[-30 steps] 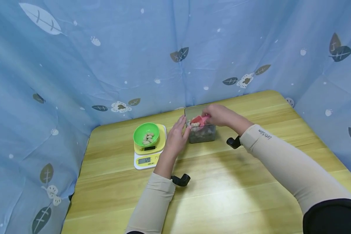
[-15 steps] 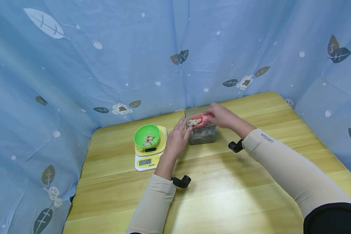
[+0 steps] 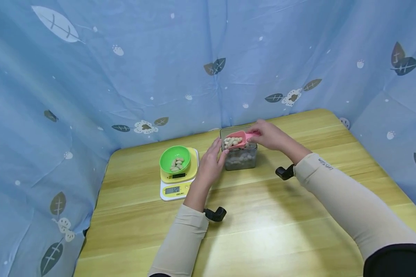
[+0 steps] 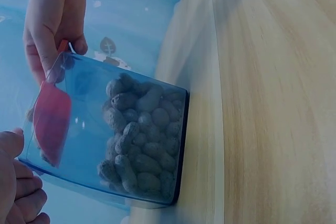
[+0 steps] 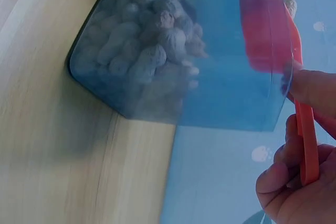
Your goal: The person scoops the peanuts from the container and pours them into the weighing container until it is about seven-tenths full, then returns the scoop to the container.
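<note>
My right hand (image 3: 268, 135) holds the handle of a pink scoop (image 3: 243, 135), tilted over the mouth of a clear grey plastic container (image 3: 240, 159). Several unshelled peanuts (image 3: 232, 142) lie in the scoop's bowl. More peanuts (image 4: 144, 140) fill the lower part of the container, seen through its wall in both wrist views. At the container's near left corner my left hand (image 3: 209, 163) grips the rim, thumb on one side and fingers on the other. In the right wrist view the red-pink handle (image 5: 308, 145) runs between thumb and curled fingers.
Left of the container, a green bowl (image 3: 165, 157) with several peanuts stands on a yellow and white kitchen scale (image 3: 164, 195), whose display (image 3: 172, 190) appears to read 120. A blue patterned curtain (image 3: 180, 57) hangs behind the wooden table (image 3: 263, 231).
My right hand has raised the scoop from within the container to its rim and slightly right, now with peanuts plainly in it. My left hand stays at the container's corner.
</note>
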### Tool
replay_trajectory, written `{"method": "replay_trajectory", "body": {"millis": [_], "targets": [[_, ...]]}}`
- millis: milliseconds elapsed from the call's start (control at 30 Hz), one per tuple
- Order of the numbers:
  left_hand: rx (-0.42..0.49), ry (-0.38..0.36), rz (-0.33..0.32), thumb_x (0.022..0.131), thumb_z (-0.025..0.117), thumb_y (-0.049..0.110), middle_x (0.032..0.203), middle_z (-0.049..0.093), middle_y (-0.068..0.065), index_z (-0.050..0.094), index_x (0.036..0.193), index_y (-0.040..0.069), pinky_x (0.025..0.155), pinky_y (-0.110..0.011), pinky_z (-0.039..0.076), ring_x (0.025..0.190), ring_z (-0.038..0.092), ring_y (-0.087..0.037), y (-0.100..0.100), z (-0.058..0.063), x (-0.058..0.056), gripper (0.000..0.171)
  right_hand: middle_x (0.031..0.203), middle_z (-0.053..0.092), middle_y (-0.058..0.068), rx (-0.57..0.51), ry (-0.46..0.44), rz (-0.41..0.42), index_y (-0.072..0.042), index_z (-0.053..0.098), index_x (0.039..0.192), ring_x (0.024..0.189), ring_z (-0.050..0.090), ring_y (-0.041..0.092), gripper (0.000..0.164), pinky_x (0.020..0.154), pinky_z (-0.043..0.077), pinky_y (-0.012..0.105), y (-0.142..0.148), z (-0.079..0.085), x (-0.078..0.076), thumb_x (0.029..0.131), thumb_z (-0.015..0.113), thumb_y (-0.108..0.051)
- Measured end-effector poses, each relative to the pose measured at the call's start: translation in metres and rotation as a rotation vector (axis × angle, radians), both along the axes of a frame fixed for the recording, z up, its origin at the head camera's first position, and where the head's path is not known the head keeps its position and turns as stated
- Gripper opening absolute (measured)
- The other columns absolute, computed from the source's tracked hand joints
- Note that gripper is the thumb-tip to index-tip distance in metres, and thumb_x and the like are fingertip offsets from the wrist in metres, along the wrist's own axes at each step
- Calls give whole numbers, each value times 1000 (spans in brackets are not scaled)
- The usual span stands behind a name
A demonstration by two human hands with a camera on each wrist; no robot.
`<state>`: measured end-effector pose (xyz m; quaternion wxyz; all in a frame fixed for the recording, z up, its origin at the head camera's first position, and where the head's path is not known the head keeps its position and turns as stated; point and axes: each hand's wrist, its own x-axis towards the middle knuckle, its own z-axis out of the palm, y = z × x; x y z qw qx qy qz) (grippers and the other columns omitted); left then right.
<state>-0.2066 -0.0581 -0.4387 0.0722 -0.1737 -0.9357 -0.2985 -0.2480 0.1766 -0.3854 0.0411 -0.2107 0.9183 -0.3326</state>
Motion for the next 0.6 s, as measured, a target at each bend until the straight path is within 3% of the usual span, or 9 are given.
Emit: {"method": "replay_trajectory", "body": {"millis": [367,600], "targets": [[5,-20,-9,94,30,49,149,18,6,25,144,16,108,-31,21,134,21,-13,-1,1,1,60,94,47,9,-14,-29,-34,-9,64,112,76,42,23,31,63,37,35,9,-1,3,85,65,-21],[14,-22,-15,95,33,47,149,18,7,26,143,14,108,-31,21,134,20,-12,1,1,1,59,103,50,9,-27,-49,-47,-11,64,113,92,46,26,31,71,39,38,11,-3,4,85,64,-24]]}}
